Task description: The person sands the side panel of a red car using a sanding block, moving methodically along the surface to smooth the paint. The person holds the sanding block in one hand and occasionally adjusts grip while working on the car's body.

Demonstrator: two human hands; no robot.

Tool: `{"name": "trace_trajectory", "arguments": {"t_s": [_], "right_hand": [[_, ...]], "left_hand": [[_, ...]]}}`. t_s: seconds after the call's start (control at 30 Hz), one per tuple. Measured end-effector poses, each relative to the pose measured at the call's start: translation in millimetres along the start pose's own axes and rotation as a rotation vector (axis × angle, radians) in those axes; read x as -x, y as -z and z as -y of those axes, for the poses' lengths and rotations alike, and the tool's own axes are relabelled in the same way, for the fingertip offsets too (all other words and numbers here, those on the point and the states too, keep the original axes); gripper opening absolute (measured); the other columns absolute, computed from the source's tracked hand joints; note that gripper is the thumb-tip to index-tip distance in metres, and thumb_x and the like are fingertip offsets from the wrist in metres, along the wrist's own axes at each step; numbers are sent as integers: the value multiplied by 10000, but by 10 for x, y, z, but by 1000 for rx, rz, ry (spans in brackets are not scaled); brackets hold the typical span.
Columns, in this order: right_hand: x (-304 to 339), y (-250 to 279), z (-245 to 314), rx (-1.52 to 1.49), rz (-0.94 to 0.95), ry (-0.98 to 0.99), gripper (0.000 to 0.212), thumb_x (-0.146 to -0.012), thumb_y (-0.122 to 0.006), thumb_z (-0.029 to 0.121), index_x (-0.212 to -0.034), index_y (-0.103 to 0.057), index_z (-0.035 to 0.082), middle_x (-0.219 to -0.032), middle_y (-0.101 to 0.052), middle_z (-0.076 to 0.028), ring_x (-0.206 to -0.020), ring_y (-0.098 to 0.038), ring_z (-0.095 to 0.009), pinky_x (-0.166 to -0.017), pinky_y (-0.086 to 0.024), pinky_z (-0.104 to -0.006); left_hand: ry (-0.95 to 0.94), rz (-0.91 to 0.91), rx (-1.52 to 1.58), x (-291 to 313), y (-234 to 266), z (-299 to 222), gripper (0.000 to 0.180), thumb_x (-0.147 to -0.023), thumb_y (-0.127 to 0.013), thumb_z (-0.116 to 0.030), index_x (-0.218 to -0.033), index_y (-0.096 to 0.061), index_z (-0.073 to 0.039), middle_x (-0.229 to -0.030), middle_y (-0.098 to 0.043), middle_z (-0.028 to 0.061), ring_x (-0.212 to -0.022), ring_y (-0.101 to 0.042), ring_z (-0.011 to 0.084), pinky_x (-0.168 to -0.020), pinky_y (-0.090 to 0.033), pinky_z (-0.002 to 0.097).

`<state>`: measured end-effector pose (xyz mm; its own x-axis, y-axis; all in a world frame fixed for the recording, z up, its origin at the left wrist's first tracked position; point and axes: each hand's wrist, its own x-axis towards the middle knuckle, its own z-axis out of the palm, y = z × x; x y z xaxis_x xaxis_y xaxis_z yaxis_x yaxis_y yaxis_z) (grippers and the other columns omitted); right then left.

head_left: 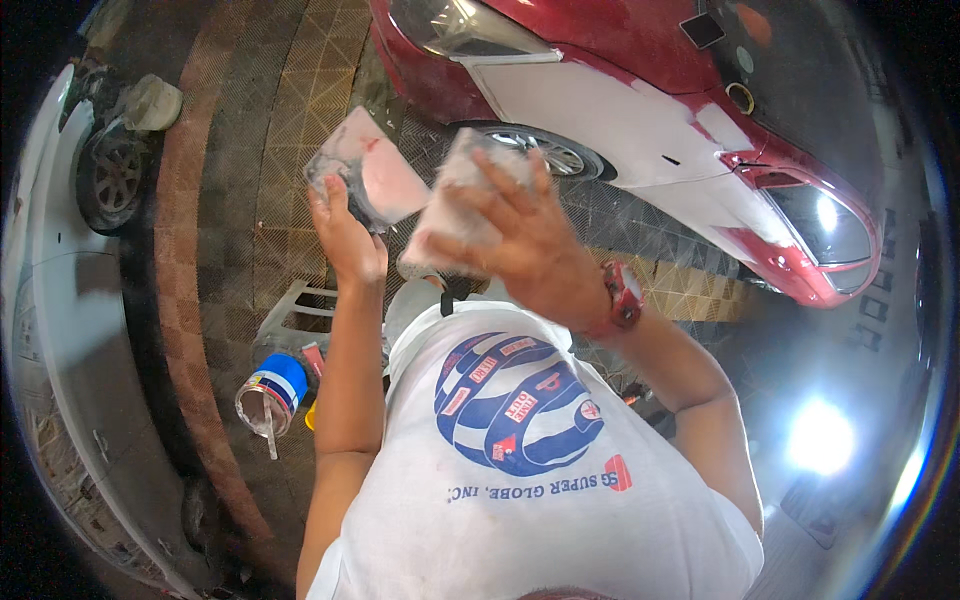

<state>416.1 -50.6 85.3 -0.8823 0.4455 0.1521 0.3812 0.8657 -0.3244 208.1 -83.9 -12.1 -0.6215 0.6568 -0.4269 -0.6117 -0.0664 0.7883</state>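
Observation:
My left hand (346, 228) is closed on the lower edge of a flat rectangular board (345, 150), its surface smeared with grey. Across that board lies a smooth patch of pale pink putty (392, 188). Just to the right, my right hand (515, 228) spreads its fingers over a whitish rectangular plate (440, 222), gripping it from above. Motion blurs this plate, and its far face is hidden. The two flat pieces are held up close together in front of my waist. A red watch (624, 296) is on my right wrist.
A red car (590, 35) with pale filler patches (610, 115) stands ahead and right. A white car (65, 300) lines the left. Below my left forearm are an opened blue-and-white can (283, 378) with a stick (269, 430), a pale stool (295, 310) and a red tube (314, 358).

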Motion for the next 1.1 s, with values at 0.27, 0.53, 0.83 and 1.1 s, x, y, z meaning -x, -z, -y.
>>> {"name": "trace_trajectory", "arguments": {"t_s": [0.27, 0.53, 0.83, 1.1], "right_hand": [[244, -619, -1167, 190, 265, -174, 622, -956, -638, 59, -1522, -483, 265, -1552, -361, -263, -1351, -505, -530, -1096, -494, -511], [702, -872, -2348, -615, -187, -806, 352, -957, -730, 116, -1267, -646, -30, -1103, -737, -129, -979, -678, -169, -897, -549, -347], [196, -908, -3949, -711, -421, -659, 305, -993, -661, 33, -1265, -530, -10, -1083, -701, -113, -926, -678, -182, -836, -540, -336], [94, -915, -4321, -464, -239, -610, 386, -1045, -616, 168, -1384, -554, -6, -1190, -722, -223, -1086, -703, -352, -961, -523, -422]], "left_hand": [[210, 173, 146, -161, -65, 320, 444, -1080, -574, -234, -1463, -503, -21, -1375, -629, 125, -1230, -642, 247, -1045, -532, 401], [201, -88, 128, 34, 148, 484, 453, -1088, -546, -303, -1459, -515, -44, -1403, -616, 112, -1250, -634, 247, -1083, -505, 409], [-3, -404, 235, 490, 96, 412, 423, -1081, -576, -295, -1425, -546, -49, -1390, -628, 102, -1247, -626, 229, -1063, -504, 394], [-51, -530, 259, 609, 14, 470, 433, -1069, -606, -320, -1401, -557, -45, -1367, -635, 98, -1243, -619, 240, -1075, -494, 407]]}}
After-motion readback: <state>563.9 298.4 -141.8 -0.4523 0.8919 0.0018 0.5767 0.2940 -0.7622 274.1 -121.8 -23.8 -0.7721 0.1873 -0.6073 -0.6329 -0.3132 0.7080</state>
